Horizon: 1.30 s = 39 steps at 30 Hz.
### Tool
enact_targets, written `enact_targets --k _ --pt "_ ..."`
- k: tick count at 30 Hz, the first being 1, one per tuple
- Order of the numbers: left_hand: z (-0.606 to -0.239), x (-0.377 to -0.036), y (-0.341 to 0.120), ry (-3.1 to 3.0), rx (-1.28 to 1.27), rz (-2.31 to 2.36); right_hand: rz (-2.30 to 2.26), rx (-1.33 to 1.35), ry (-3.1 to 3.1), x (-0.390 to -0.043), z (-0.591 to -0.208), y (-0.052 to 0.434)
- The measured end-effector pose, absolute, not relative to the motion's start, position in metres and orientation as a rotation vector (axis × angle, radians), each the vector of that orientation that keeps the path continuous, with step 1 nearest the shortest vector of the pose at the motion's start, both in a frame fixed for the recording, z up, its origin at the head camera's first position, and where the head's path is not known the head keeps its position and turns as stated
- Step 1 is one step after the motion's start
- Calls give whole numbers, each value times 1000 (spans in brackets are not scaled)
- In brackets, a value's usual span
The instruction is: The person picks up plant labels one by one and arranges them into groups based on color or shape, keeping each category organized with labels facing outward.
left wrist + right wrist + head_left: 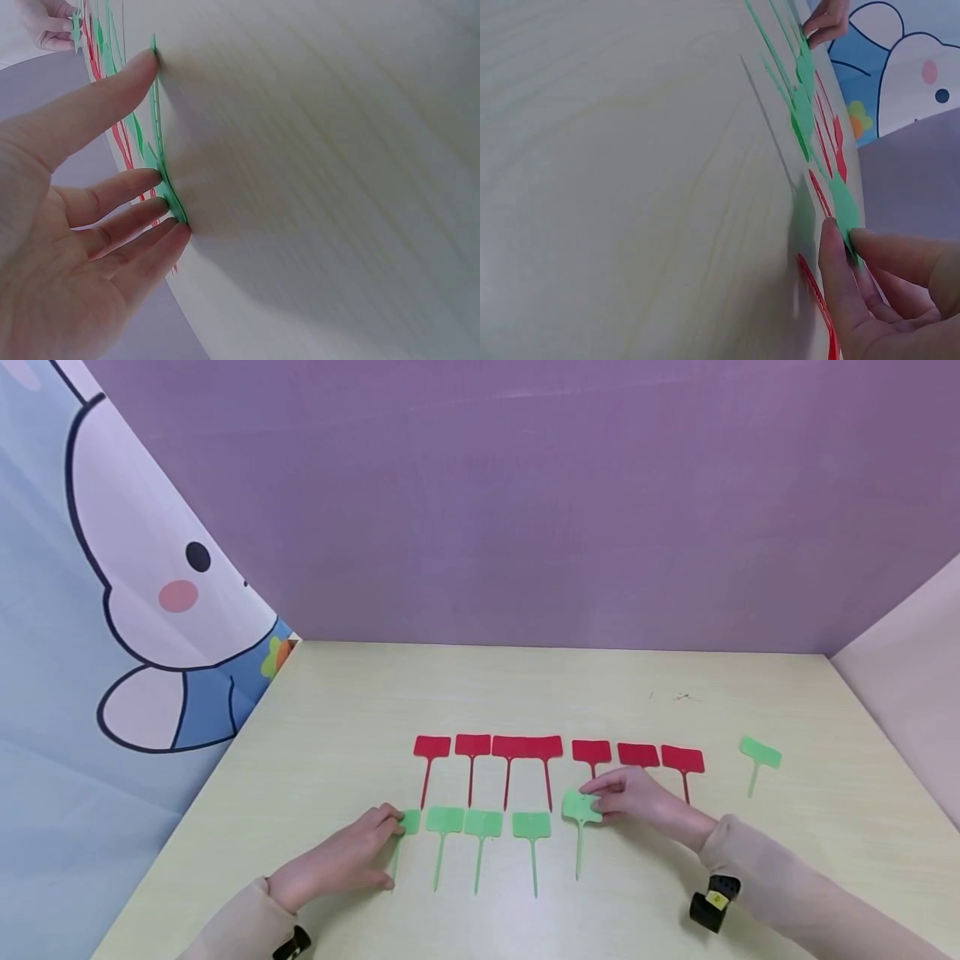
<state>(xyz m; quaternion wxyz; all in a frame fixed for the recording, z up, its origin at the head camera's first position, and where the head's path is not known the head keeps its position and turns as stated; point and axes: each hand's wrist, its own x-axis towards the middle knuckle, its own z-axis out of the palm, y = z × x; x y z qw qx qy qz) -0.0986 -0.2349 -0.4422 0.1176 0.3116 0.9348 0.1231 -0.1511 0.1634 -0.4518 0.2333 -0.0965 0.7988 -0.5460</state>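
Note:
My right hand (pixel 637 797) pinches a green T-shaped plant label (pixel 581 807) by its head, between thumb and fingers. In the right wrist view this label (pixel 845 204) is raised off the table, its shadow falling beside it. My left hand (pixel 348 852) touches the leftmost green label (pixel 409 822), its fingertips at the head and its thumb by the stem's tip, as the left wrist view shows. Between the hands lie more green labels (pixel 483 823), side by side with stems toward me. Behind them runs a row of red T-shaped labels (pixel 473 744), some partly hidden by my right hand.
A separate green label (pixel 761 752) lies on the pale wooden table (pixel 525 693) at the right. A purple panel (pixel 510 527) stands along the back edge, a cartoon-printed cloth (pixel 52 693) at the left, and a pale panel (pixel 907 668) at the right.

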Motion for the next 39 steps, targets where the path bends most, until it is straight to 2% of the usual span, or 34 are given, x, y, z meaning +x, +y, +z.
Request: enact_targets --k 15,39 --pt "-442 -98 -234 2740 905 354 -1303 -484 2447 -144 -460 153" --pt "-439 -98 -231 2715 857 361 -1143 -664 2612 -133 -460 146"
